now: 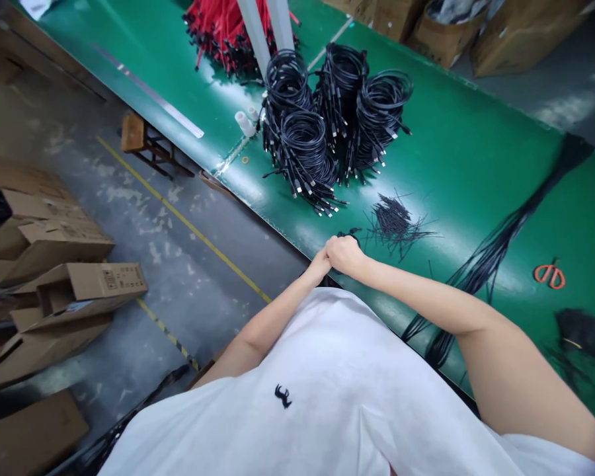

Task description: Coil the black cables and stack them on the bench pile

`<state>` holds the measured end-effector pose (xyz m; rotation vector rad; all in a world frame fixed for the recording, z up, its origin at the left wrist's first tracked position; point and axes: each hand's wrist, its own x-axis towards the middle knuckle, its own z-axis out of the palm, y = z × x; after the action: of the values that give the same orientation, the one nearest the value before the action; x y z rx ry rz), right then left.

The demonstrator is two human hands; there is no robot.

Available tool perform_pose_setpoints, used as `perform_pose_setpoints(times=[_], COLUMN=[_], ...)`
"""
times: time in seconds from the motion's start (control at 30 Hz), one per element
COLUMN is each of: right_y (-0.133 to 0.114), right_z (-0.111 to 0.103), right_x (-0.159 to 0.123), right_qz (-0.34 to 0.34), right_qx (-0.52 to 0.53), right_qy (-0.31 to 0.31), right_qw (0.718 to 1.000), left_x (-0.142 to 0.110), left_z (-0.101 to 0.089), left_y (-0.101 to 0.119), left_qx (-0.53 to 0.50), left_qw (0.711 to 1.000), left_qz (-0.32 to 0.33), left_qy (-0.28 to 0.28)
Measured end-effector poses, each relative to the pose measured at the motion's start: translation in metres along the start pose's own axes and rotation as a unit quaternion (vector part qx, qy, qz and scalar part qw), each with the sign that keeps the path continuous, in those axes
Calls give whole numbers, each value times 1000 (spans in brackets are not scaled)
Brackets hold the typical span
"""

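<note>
My left hand (pixel 320 264) and my right hand (pixel 346 254) are closed together at the table's near edge, in front of my shirt. A black cable (pixel 353 233) shows a little past the knuckles; the rest of it is hidden by my fingers. Just right of my hands lies a loose pile of thin black ties (pixel 393 218). Beyond them stand several bundles of coiled black cables (pixel 305 142) with plug ends hanging out. A long bunch of straight black cables (pixel 508 231) runs across the table behind my right forearm.
Orange-handled scissors (pixel 550 276) lie on the green table (pixel 480 152) at the right. Red cables (pixel 223 33), white posts (pixel 280 26), small white bottles (pixel 244 123) and a metal ruler (pixel 163 106) are farther off. Cardboard boxes (pixel 79 284) and a wooden stool (pixel 133 132) stand on the floor.
</note>
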<state>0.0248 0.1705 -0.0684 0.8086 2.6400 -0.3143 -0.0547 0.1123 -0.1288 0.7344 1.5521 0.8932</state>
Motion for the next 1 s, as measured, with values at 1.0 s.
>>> perform_pose_setpoints(times=[1.0], right_y=[46], right_z=[-64], right_x=[58], right_qz=[166], right_qx=[806], right_qy=[287], right_qw=[491], left_x=[44], left_z=[-90], left_y=[115], left_qx=[-457], left_qw=[886], left_qz=[54], left_qy=[-54])
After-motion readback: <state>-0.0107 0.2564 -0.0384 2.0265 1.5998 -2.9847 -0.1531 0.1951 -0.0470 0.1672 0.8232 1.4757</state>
